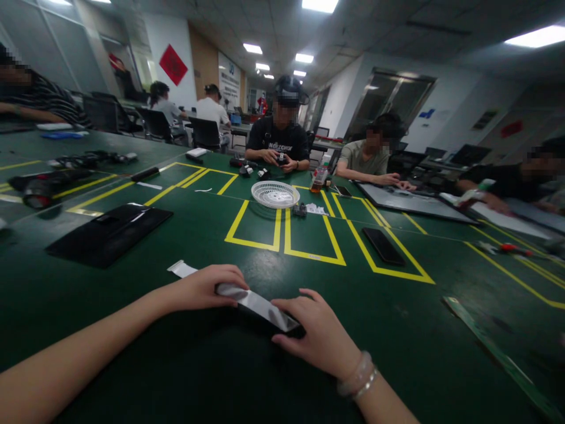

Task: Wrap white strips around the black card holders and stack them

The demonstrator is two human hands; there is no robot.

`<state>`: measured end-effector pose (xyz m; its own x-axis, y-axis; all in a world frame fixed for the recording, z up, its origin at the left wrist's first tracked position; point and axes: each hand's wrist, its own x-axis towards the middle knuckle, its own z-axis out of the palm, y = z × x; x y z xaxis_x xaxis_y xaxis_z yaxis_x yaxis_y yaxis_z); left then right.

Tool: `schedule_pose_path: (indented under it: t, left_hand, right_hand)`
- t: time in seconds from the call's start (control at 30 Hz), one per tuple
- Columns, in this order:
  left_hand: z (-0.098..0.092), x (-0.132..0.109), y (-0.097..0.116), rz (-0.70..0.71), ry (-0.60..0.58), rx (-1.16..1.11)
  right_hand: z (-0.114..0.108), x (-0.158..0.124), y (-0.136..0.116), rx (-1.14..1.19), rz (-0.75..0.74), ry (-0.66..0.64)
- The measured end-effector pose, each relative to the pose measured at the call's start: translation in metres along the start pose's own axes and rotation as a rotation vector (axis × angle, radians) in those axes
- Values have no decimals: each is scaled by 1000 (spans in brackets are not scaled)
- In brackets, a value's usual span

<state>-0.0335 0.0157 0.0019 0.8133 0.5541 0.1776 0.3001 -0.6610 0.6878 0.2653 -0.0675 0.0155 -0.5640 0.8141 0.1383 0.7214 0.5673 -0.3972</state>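
Both of my hands hold a narrow bar (261,307), silvery grey on top and black along its side, just above the green table. My left hand (212,287) is closed on its left end, with the thumb below and the fingers above. My right hand (320,327) grips the other end between thumb and fingers. The bar's exact kind cannot be made out. Just behind my left hand lies a white strip (180,269), partly hidden by that hand.
A white round basket (274,194) stands ahead on the green table (273,271). A black panel (110,232) lies left, a phone (383,245) right, and a green circuit strip (494,347) nearer. Several people sit around the table, one person (280,138) directly opposite.
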Motion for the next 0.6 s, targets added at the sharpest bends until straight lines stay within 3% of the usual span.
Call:
schedule_pose_path:
  t: [0.17, 0.27, 0.37, 0.47, 0.53, 0.6]
  left_hand:
    - [0, 3, 10, 21, 4, -4]
    - [-8, 2, 5, -22, 18, 130]
    - [-35, -15, -27, -226, 216, 382]
    - [-77, -51, -72, -514, 561, 702]
    - [-102, -81, -96, -581, 662, 756]
    - [-120, -106, -112, -451, 613, 703]
  right_hand:
    - [4, 1, 0, 16, -18, 19]
    - [1, 3, 4, 100, -3, 129]
    - [-5, 4, 14, 286, 124, 326]
    - [-12, 6, 25, 618, 364, 591]
    - [-14, 7, 32, 862, 518, 759]
    - [-15, 8, 37, 1090, 637, 888]
